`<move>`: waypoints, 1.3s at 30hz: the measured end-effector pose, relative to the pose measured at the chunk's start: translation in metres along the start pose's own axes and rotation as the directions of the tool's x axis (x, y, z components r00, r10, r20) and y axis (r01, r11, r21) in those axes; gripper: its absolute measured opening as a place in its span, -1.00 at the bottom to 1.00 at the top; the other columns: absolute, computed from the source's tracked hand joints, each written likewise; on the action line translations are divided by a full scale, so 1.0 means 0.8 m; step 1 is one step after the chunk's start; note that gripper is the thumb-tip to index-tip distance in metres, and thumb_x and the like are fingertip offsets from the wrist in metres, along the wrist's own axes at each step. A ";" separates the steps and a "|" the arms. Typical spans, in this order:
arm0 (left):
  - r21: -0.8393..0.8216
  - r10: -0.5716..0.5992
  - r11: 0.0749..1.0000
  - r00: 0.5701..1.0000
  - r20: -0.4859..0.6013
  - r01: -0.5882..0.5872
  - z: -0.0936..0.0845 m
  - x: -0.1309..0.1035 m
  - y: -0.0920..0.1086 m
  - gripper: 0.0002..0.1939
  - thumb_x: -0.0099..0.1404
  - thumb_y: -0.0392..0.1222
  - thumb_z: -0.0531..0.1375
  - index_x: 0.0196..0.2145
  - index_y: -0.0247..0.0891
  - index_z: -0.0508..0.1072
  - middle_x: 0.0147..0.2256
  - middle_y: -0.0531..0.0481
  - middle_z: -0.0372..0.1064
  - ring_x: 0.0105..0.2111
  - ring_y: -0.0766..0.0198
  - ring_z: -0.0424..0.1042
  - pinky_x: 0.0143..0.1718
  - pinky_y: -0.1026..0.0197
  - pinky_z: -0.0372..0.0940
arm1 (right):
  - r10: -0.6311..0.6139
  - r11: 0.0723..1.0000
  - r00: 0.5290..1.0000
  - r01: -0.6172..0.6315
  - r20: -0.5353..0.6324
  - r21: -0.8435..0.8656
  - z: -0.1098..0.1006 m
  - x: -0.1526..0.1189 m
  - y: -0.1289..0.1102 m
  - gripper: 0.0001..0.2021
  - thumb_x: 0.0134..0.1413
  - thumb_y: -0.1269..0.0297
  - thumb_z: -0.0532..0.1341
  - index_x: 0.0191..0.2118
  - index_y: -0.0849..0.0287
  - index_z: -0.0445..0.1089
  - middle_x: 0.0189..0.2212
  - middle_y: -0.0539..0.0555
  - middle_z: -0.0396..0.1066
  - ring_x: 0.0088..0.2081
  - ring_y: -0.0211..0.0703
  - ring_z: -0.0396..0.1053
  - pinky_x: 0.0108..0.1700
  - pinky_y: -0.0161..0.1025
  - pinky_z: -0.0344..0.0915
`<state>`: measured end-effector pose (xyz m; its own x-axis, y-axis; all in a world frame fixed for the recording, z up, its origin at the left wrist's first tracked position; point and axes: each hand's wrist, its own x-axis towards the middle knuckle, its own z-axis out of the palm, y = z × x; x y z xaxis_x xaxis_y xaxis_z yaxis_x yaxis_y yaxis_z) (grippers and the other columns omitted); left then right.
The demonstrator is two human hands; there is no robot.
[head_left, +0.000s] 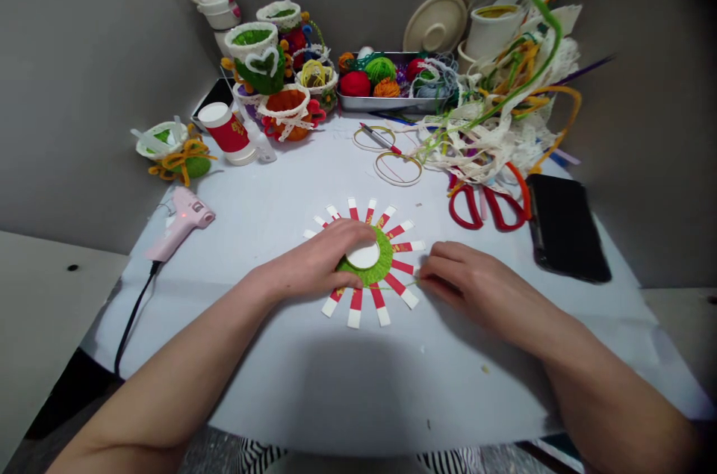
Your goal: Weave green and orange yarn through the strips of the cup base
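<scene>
At the far left of the white worktop [280,369], a pale pink plastic glue gun [178,226] lies with a light showing, before a red-and-white paper cup [228,132]. Next, the left hand [322,254] presses down a flat paper piece cut into red-and-white strips [402,285], its grip wide, thumb and fingers around the round white centre [364,256]. The piece lies at the worktop's middle, strips splayed like rays. A lime-green yarn band [385,256] already rings the centre; judging by this, the work is at an early stage, with the outer strip lengths bare. To its right, the right hand [467,280] has a narrow grip, fingertips pinched on a thin green yarn strand [392,287] running from the band. Farther right lie 1 pair of red-handled scissors [474,214] and a flat black rectangular device [568,228].
</scene>
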<state>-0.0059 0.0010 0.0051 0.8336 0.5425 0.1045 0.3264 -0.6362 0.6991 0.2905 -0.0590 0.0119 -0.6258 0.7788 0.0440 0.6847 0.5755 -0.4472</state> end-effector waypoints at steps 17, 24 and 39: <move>0.096 -0.135 0.984 0.975 -0.179 0.154 0.014 0.003 0.009 -0.42 0.32 0.00 0.41 0.17 -0.20 0.33 0.10 -0.22 0.36 0.14 -0.12 0.32 0.18 -0.22 0.33 | 0.234 0.970 0.960 -0.220 -0.152 0.101 0.025 0.020 0.010 -0.83 0.40 0.25 0.20 -0.27 0.14 0.43 -0.32 0.07 0.48 -0.32 -0.13 0.40 -0.28 -0.20 0.26; 0.146 -0.033 0.988 0.992 -0.119 0.050 -0.004 -0.003 0.012 -0.53 0.48 -0.30 0.16 0.28 -0.10 0.24 0.24 -0.20 0.37 0.26 -0.06 0.31 0.28 -0.25 0.22 | 0.027 0.987 0.989 -0.003 -0.147 0.160 0.016 0.014 -0.001 -0.83 0.46 0.31 0.14 -0.16 0.13 0.47 -0.24 0.11 0.47 -0.20 -0.12 0.42 -0.18 -0.21 0.33; 0.109 -0.081 0.990 0.996 -0.048 0.086 0.005 -0.002 0.000 -0.48 0.47 -0.14 0.28 0.29 -0.07 0.24 0.33 -0.23 0.28 0.34 -0.11 0.26 0.32 -0.29 0.18 | -0.019 0.990 0.997 0.029 -0.075 0.136 0.007 0.007 -0.013 -0.79 0.47 0.32 0.10 -0.17 0.15 0.49 -0.27 0.10 0.47 -0.24 -0.14 0.41 -0.22 -0.22 0.33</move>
<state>-0.0057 -0.0016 0.0022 0.7821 0.6179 0.0813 0.4431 -0.6431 0.6245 0.2779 -0.0617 0.0120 -0.6091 0.7840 0.1192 0.6089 0.5587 -0.5631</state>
